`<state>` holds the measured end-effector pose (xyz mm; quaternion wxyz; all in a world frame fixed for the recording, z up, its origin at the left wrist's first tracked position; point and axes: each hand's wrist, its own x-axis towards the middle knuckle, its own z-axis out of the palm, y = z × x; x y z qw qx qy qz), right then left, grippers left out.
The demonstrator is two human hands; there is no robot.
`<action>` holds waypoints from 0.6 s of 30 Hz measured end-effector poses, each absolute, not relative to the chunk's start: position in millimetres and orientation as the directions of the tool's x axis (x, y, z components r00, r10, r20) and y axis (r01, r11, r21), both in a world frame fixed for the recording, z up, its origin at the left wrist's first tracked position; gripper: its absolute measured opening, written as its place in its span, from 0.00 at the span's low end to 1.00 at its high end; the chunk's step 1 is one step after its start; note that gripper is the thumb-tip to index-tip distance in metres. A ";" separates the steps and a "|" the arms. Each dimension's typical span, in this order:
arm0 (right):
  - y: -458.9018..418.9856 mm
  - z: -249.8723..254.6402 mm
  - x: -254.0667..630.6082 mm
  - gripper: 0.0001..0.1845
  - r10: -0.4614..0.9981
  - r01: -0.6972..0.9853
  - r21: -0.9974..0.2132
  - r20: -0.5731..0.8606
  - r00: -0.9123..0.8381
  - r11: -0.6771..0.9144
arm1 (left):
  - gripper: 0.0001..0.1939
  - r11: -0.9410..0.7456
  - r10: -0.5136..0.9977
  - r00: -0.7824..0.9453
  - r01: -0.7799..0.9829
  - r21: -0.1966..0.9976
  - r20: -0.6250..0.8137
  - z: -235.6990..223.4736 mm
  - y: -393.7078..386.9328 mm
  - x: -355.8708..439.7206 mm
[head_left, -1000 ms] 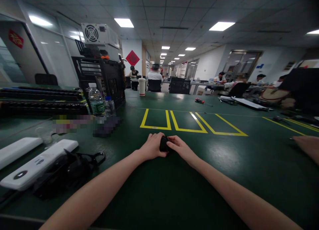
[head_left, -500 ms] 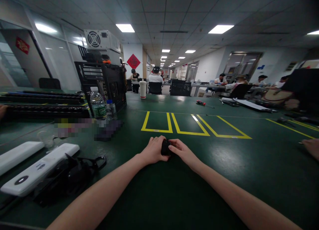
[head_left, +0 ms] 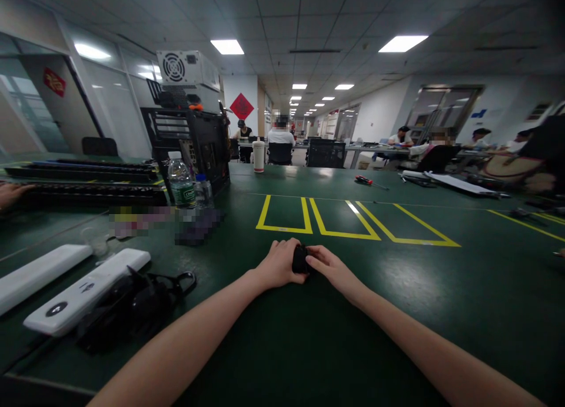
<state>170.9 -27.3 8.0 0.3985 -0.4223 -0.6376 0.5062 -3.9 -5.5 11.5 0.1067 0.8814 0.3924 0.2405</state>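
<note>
A small black object [head_left: 300,259], rounded and too dark to name, is between my two hands just above or on the green table [head_left: 273,360]. My left hand [head_left: 279,262] is wrapped round its left side, with the thumb underneath near me. From the right, the thumb and fingers of my right hand [head_left: 330,267] press together at its edge. Most of the object is hidden by my fingers. Beyond my hands, yellow tape outlines [head_left: 289,229] mark the table top.
To the left lie white oblong devices [head_left: 88,289] and a tangle of black straps [head_left: 141,301]. Further back are water bottles [head_left: 182,186], a black computer case [head_left: 207,148] and a white cup [head_left: 259,157]. A red screwdriver [head_left: 364,180] lies at the back right. A co-worker's hand [head_left: 13,194] is far left.
The whole view has shifted slightly, so things appear a little further right. Both hands keep the same hold on the black object. The co-worker's hand on the right has mostly left the view.
</note>
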 end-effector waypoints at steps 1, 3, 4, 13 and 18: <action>-27.0 8.1 171.3 0.14 0.934 0.123 -0.984 0.080 -0.347 0.130 | 0.28 -0.675 0.738 0.580 0.633 0.379 0.345 11.3 -5.1 -4.2; -27.2 9.4 172.0 0.15 0.919 0.083 -0.988 0.085 -0.385 0.126 | 0.27 -0.683 0.730 0.583 0.625 0.378 0.356 10.5 -4.3 -4.4; -27.9 10.4 172.1 0.16 0.916 0.064 -0.990 0.089 -0.391 0.124 | 0.27 -0.685 0.729 0.582 0.625 0.374 0.360 10.1 -3.9 -4.4; -32.1 9.9 168.9 0.15 0.945 0.165 -0.975 0.094 -0.314 0.152 | 0.28 -0.682 0.732 0.580 0.621 0.386 0.358 8.4 -2.8 -4.3; -27.0 4.2 170.9 0.15 0.934 0.182 -0.968 0.105 -0.341 0.176 | 0.27 -0.678 0.735 0.580 0.624 0.389 0.352 8.6 -3.2 -3.4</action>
